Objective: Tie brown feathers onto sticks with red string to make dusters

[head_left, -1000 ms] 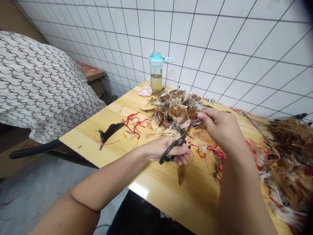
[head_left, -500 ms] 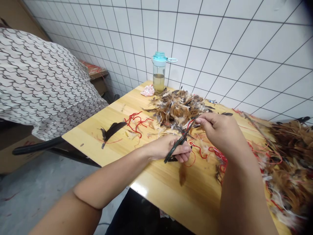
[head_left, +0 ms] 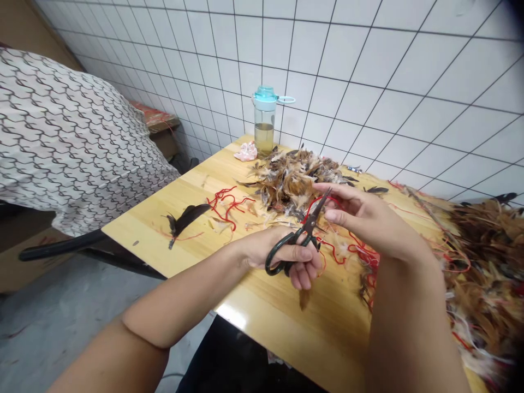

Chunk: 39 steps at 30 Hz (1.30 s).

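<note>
My left hand (head_left: 292,254) is closed around the dark handles of a pair of scissors (head_left: 314,219), whose blades point up and right with their tips slightly apart. Just beyond the tips is my right hand (head_left: 347,210), thumb and fingers apart around the blade end. A red string (head_left: 310,207) runs behind the blades toward my right fingers; whether they touch it I cannot tell. Below my left fingers shows the tip of a brown feather (head_left: 303,300); its upper part is hidden by the hand.
A heap of brown feathers (head_left: 290,177) lies behind my hands, and another feather pile (head_left: 487,229) fills the right side. Red strings (head_left: 229,202) and a black feather (head_left: 186,219) lie on the left. A bottle (head_left: 265,123) stands by the tiled wall. Patterned cloth (head_left: 82,136) hangs beyond the table (head_left: 139,234).
My right thumb and fingers, pinched at the blade tips before, have spread apart. The scissors have turned so their handle loops show more fully, still in my left hand.
</note>
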Motion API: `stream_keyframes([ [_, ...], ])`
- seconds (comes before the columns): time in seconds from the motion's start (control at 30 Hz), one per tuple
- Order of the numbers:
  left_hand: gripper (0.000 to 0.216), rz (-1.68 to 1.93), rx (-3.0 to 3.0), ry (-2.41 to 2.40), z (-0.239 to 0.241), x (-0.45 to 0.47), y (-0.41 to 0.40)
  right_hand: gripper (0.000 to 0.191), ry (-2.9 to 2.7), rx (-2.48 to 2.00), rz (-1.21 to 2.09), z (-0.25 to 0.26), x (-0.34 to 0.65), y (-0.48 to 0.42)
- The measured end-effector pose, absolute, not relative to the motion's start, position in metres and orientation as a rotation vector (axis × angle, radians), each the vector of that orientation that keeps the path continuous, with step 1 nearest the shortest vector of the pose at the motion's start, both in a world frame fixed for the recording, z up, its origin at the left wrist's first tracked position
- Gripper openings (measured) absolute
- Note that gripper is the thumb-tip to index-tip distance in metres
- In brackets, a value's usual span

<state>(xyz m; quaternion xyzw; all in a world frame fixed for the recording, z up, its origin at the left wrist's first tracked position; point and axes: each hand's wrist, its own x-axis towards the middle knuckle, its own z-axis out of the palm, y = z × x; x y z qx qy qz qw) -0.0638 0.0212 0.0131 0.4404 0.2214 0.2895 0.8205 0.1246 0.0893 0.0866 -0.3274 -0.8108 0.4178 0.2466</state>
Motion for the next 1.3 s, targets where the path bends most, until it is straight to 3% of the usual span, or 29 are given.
stream_keyframes([
  [0.17, 0.046, 0.523, 0.879, 0.321, 0.012, -0.068, 0.019, 0.063, -2.017, -0.544, 1.688, 0.069, 0.126, 0.100],
  [0.3, 0.046, 0.482, 0.857, 0.275, 0.010, -0.071, 0.019, 0.048, -2.043, -0.449, 1.865, 0.058, 0.118, 0.103],
  [0.4, 0.049, 0.467, 0.857, 0.239, 0.008, -0.072, 0.020, 0.037, -2.002, -0.525, 1.819, 0.055, 0.115, 0.104],
  [0.63, 0.060, 0.635, 0.869, 0.223, 0.004, -0.071, 0.017, 0.041, -2.025, -0.721, 1.574, 0.063, 0.119, 0.100],
  [0.83, 0.056, 0.635, 0.897, 0.299, 0.008, -0.072, 0.017, 0.043, -2.076, -0.841, 1.402, 0.070, 0.114, 0.096],
  [1.13, 0.056, 0.579, 0.898, 0.298, 0.007, -0.070, 0.013, 0.039, -2.241, -0.677, 1.712, 0.072, 0.113, 0.097],
  [1.3, 0.058, 0.586, 0.941, 0.321, 0.013, -0.068, 0.013, 0.043, -2.276, -0.715, 1.627, 0.077, 0.113, 0.096],
])
